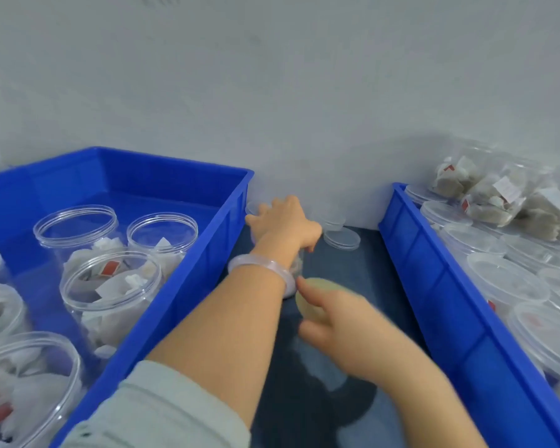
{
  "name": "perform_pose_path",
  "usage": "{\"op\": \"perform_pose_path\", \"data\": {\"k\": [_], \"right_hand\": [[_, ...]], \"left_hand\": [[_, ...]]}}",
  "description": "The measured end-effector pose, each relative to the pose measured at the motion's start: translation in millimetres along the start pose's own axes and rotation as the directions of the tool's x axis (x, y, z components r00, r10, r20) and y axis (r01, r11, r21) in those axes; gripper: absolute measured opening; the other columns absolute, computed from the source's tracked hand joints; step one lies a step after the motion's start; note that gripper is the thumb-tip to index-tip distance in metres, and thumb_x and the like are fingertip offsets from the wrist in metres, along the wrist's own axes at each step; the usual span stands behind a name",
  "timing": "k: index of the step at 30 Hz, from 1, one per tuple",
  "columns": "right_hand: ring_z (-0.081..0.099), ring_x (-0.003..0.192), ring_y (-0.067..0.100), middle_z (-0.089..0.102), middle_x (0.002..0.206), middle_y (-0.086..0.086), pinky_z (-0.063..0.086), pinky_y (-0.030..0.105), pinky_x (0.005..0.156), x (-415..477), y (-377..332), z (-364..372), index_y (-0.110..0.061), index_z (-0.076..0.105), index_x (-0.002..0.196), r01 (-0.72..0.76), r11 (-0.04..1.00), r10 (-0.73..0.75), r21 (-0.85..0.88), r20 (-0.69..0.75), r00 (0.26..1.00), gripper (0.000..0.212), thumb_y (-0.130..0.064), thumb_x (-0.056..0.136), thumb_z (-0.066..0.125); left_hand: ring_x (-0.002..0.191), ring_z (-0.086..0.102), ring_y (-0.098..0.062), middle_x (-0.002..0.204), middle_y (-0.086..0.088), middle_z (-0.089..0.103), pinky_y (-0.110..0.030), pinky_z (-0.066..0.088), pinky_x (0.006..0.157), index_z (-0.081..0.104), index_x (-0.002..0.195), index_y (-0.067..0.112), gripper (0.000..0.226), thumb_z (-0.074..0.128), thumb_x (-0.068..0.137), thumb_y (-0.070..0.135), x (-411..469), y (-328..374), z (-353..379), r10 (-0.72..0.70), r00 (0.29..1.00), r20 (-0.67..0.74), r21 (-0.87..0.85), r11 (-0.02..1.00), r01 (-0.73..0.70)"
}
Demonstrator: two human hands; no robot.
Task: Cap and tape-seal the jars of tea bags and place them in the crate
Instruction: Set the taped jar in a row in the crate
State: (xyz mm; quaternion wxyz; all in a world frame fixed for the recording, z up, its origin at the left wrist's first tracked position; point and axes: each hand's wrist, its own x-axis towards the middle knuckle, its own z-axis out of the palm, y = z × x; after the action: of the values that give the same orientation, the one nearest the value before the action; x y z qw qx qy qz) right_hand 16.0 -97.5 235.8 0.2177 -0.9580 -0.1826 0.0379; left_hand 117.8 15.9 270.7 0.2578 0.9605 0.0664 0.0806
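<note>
Pale grey-green sleeve point(156, 412) sits lowest in view, on the person's left forearm, which runs up and fwd between two crates. Left wrist carries a translucent pale-pink bangle point(261, 265). Left hand point(283, 221) is back-up at the far end of the gap, near the white wall point(272, 92), fingers bent down over smth clear. A clear round rim shows at its left edge, but whether the hand grasps it cannot be told. Just below the left thumb, part of a clear plastic jar w/ tea bags point(297, 265) shows, mostly hidden by the wrist. Right hand point(343, 321), motion-blurred, is lower and to the right, fingers and thumb curled round a tan round tape roll point(314, 291). Both hands are over the dark blue-grey table surface point(362, 270). Blue rectangular plastic crate on the left point(162, 305) holds open-topped clear jars of tea bags point(110, 286), upright, no caps. Blue plastic crate on the right point(434, 286) holds clear jars w/ caps fitted point(505, 279), packed close together. Clear bags of loose tea bags point(485, 189) lie on top of them at the far end. One loose clear round lid point(341, 239) lies flat on the table by the wall, w/ a short stack of clear lids point(332, 219) just behind it.
</note>
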Motion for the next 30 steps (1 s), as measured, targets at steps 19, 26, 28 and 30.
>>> {"op": "perform_pose_path", "data": {"k": [19,26,28,30], "right_hand": [[0.067,0.096,0.001,0.073,0.101,-0.010,0.051,0.013,0.077,45.2,29.6,10.1,-0.019,0.070,0.106,0.296,0.628,0.093,0.720,-0.447,0.890,0.036,0.002,0.077,0.073],[0.069,0.088,0.006,0.074,0.095,-0.009,0.052,0.016,0.076,52.4,38.0,23.2,-0.009,0.075,0.079,0.361,0.631,0.127,0.686,-0.551,0.825,0.015,0.005,0.079,0.070],[0.068,0.090,0.007,0.073,0.099,-0.004,0.052,0.017,0.076,52.6,39.9,21.5,-0.002,0.073,0.079,0.372,0.645,0.096,0.667,-0.554,0.827,0.010,0.006,0.081,0.067],[0.067,0.090,0.005,0.072,0.101,-0.003,0.051,0.016,0.077,52.7,41.7,20.1,0.002,0.070,0.079,0.365,0.661,0.071,0.655,-0.539,0.839,0.008,0.007,0.082,0.065]], "left_hand": [[0.148,0.003,-0.019,0.161,0.010,0.009,-0.051,0.034,0.104,0.018,0.150,0.037,0.104,0.080,0.067,0.036,-20.3,-28.9,-5.1,0.296,0.913,0.281,0.150,0.926,-0.347],[0.146,0.012,-0.018,0.160,0.010,0.013,-0.048,0.037,0.099,0.020,0.150,0.037,0.101,0.079,0.068,0.038,-17.5,-30.7,-2.8,0.307,0.917,0.253,0.171,0.919,-0.355],[0.145,0.016,-0.018,0.159,0.010,0.014,-0.046,0.038,0.097,0.021,0.149,0.037,0.101,0.080,0.067,0.039,-17.0,-31.7,-2.7,0.312,0.918,0.244,0.174,0.918,-0.358],[0.144,0.018,-0.018,0.159,0.011,0.016,-0.045,0.038,0.096,0.022,0.149,0.037,0.102,0.080,0.066,0.040,-16.6,-32.5,-2.8,0.312,0.919,0.242,0.170,0.919,-0.357]]}}
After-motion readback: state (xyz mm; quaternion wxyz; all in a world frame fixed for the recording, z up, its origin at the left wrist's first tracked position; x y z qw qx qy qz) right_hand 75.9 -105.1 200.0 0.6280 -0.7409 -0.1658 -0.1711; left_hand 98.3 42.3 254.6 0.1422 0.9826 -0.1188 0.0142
